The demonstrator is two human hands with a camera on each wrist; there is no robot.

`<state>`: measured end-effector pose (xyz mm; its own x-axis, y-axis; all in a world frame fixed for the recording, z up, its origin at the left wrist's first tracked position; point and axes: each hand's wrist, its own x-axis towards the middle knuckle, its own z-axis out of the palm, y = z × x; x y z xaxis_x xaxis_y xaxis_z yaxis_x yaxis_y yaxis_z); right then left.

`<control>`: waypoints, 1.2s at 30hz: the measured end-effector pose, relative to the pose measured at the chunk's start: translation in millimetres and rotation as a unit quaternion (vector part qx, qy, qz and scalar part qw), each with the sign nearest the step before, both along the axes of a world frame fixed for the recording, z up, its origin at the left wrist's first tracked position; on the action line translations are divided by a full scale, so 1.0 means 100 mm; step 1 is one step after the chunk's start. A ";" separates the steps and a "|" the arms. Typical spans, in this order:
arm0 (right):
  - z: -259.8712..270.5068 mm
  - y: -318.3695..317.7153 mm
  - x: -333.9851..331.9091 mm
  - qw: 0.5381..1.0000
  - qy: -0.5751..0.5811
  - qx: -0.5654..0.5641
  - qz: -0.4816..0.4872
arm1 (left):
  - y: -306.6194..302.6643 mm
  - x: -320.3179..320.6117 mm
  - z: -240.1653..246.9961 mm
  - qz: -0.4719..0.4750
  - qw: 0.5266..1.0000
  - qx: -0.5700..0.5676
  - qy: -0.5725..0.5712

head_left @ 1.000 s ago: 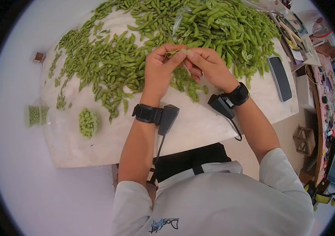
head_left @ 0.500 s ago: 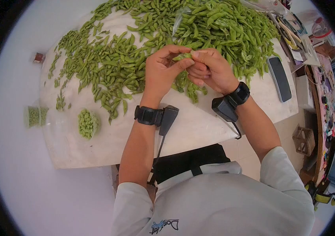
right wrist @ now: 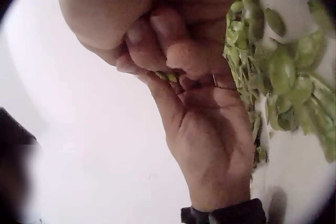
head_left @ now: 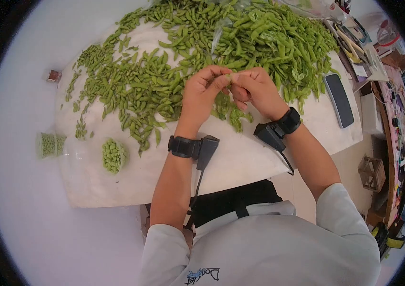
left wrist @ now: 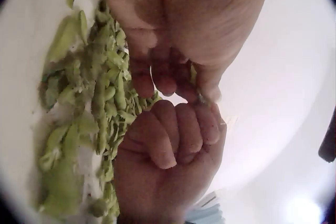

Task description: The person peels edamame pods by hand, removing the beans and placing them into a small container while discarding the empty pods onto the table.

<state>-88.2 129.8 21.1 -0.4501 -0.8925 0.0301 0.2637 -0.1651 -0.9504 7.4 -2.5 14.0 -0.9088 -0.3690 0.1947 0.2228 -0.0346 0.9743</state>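
My left hand and right hand meet fingertip to fingertip above the table. Between their thumbs and index fingers they pinch a small green bean pod, mostly hidden by the fingers. A sliver of that pod also shows at the fingertips in the left wrist view. The other fingers of my right hand curl in toward the palm. Just beyond the hands lies a big heap of green pods. Many loose pods spread out to the left. A few flattened pods lie right below the hands.
A clear cup of shelled beans stands at the table's left front. Another bean-filled container is at the left edge. A phone lies at the right, near a cluttered shelf. Clear plastic pokes into the heap.
The pod, showing more plainly half a second ago, is now mostly covered by the fingertips. Both hands stay together in the pinch. The whole head view has shifted slightly.
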 end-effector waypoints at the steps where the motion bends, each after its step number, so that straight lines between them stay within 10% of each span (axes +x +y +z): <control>1: 0.02 -0.01 0.00 1.000 0.024 0.010 -0.009 | 0.00 -0.01 0.00 -0.001 1.000 -0.008 0.003; 10: -0.05 -0.06 0.02 0.995 0.056 0.052 -0.059 | -0.02 -0.01 -0.04 0.086 0.984 -0.146 0.052; 19: -0.01 0.00 -0.02 0.982 0.172 0.058 -0.059 | -0.01 -0.01 0.02 0.054 0.996 0.052 -0.043; 24: 0.11 0.04 -0.02 0.971 0.224 0.077 0.031 | -0.22 0.06 0.08 0.181 0.983 -0.029 -0.017; 28: 0.13 0.04 -0.05 0.976 0.075 -0.013 -0.203 | -0.23 0.38 0.32 0.231 0.972 -0.037 -0.011; 36: 0.13 0.04 -0.10 0.975 0.017 -0.065 -0.214 | -0.62 1.93 0.69 0.376 0.855 -0.326 -0.145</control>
<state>-97.9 133.8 33.6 -0.7771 -0.6108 0.1517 0.1133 -0.3729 -0.9209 200.4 -64.1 82.6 -0.5078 -0.7686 0.3891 -0.3104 0.5846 0.7496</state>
